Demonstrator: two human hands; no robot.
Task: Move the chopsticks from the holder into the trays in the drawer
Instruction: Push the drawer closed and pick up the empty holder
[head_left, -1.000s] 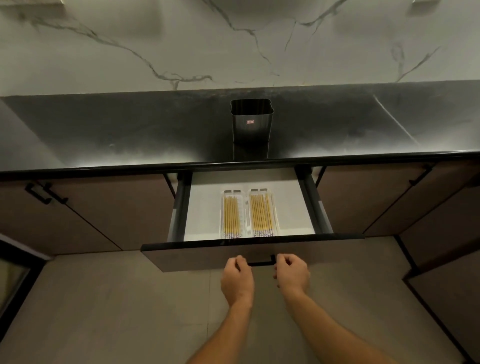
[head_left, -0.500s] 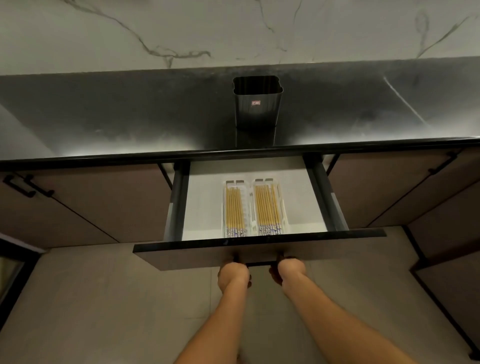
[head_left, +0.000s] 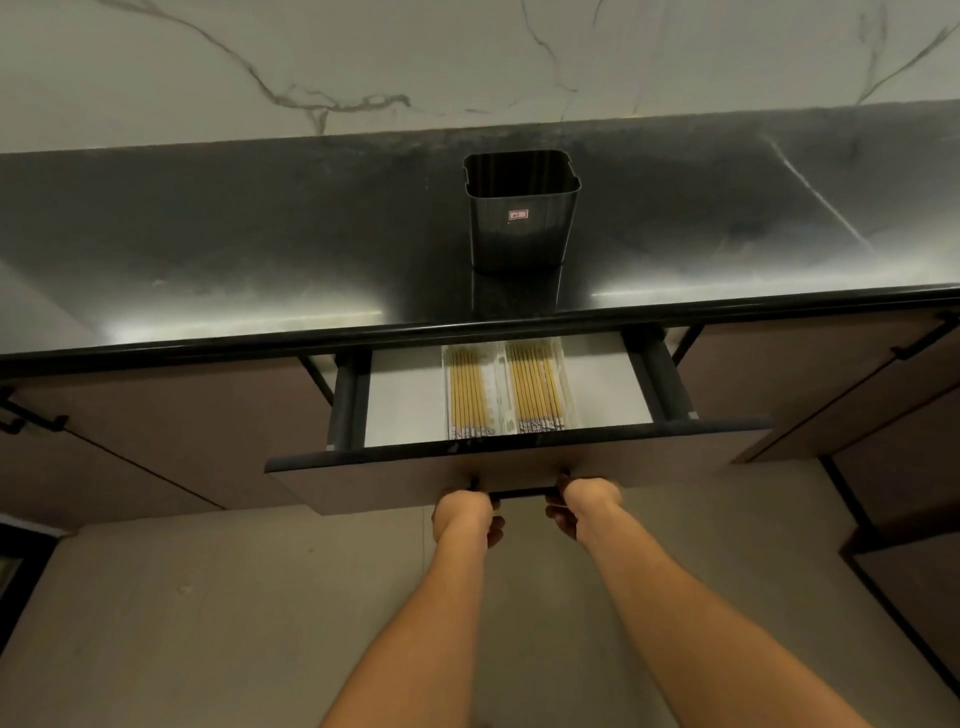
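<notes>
A dark metal chopstick holder stands upright on the black countertop; I see nothing sticking out of its top. Below it a drawer is partly out. Two clear trays lie side by side in it, each holding several yellow chopsticks: the left tray and the right tray. Their far ends are hidden under the counter edge. My left hand and my right hand grip the black drawer handle at its two ends, on the drawer front.
Brown cabinet doors with black handles flank the drawer on both sides. A marble wall rises behind the counter. Grey floor tiles lie below my arms. More cabinets stand at the right.
Both hands closed on the drawer handle and the drawer has slid inward under the counter, so less of the trays shows. The camera moved closer.
</notes>
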